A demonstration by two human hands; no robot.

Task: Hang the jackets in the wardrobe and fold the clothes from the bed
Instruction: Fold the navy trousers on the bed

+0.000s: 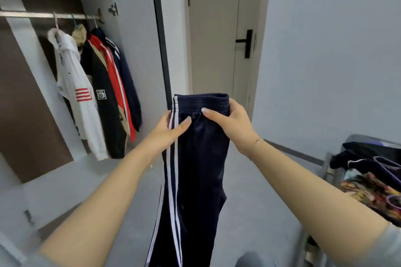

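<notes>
Pale grey walls (325, 60), closed door (217, 28), grey floor (249, 212).

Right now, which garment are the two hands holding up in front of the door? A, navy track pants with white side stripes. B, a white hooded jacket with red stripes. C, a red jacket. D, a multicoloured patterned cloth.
A: both hands, left and right, grip the waistband of the navy track pants with white side stripes, which hang down between the arms.

We note bare forearms with grey short sleeves (390, 243) at the upper arms. We record a thin gold bracelet (257, 141) on the right wrist.
</notes>
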